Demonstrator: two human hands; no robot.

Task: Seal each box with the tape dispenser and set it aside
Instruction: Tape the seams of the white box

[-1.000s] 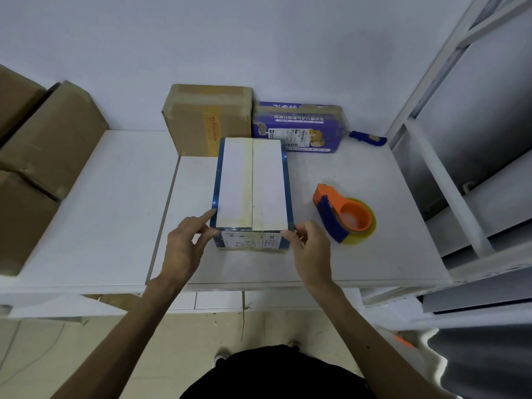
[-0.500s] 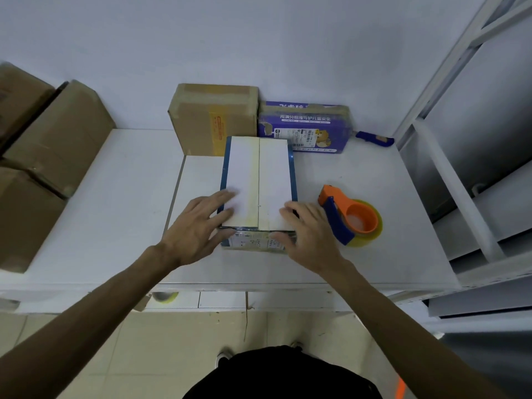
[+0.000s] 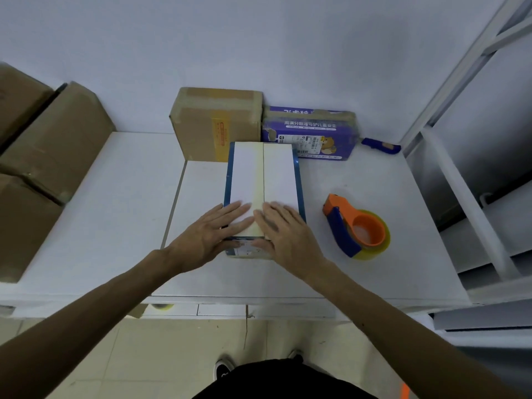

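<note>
Since a second ago both hands have come off the near corners of the box and slid up onto its top, and the view has shifted a little with them. The left hand [image 3: 214, 230] and the right hand [image 3: 283, 228] now lie flat on the near end of the white-topped, blue-edged box [image 3: 247, 174], one on each flap, fingers [image 3: 236, 210] straight and spread, gripping nothing. The box sits in the middle of the worktop [image 3: 359, 180], its long side running away from the person and its centre seam [image 3: 263, 171] between the two hands. A yellowish band runs beside that seam; whether it is tape already laid I cannot tell. The step in hand looks like pressing the flaps level before taping. To do it well, the palms should push the flaps down and inward so the edges meet without a gap or overlap. One hand should then keep that pressure while the other goes for the tape dispenser [image 3: 355, 226], which rests on the worktop to the right, near the box but apart from it. The right hand is the closer one. The brown cardboard box [image 3: 216, 122] and the purple box [image 3: 309, 131] touch or nearly touch the far end, so the tape stroke has little room there.
</note>
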